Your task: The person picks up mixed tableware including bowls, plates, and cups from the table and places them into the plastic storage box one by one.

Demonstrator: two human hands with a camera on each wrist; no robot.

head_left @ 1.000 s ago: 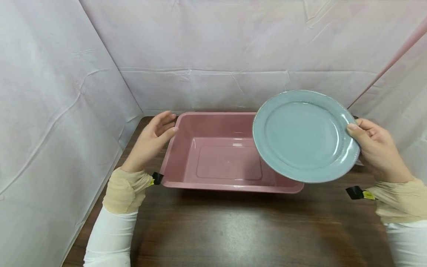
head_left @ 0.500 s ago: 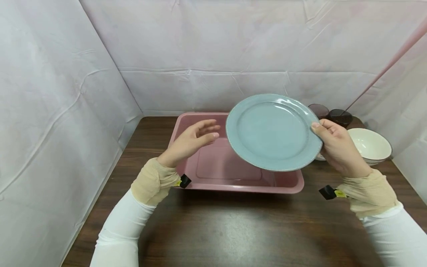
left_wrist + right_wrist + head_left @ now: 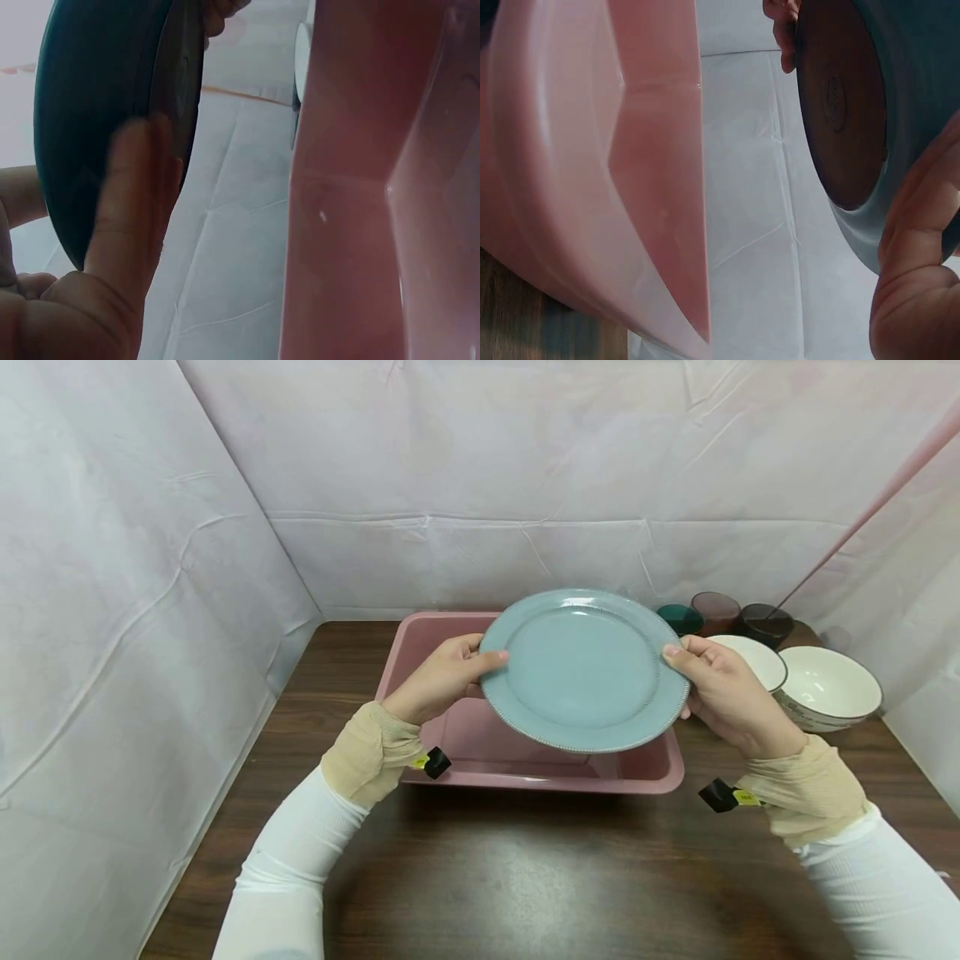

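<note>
While the blue-grey plate [image 3: 583,670] is held level in the air above the pink plastic tub [image 3: 420,643], its left rim is pinched by the left hand [image 3: 442,677] and its right rim by the right hand [image 3: 720,693], thumbs on top and fingers curled beneath. On the dark wooden table [image 3: 525,877], to the right of the tub, two white bowls [image 3: 828,689] are seen, and three small dark cups [image 3: 716,610] are set at the far right edge, against the white cloth backdrop [image 3: 480,468].
</note>
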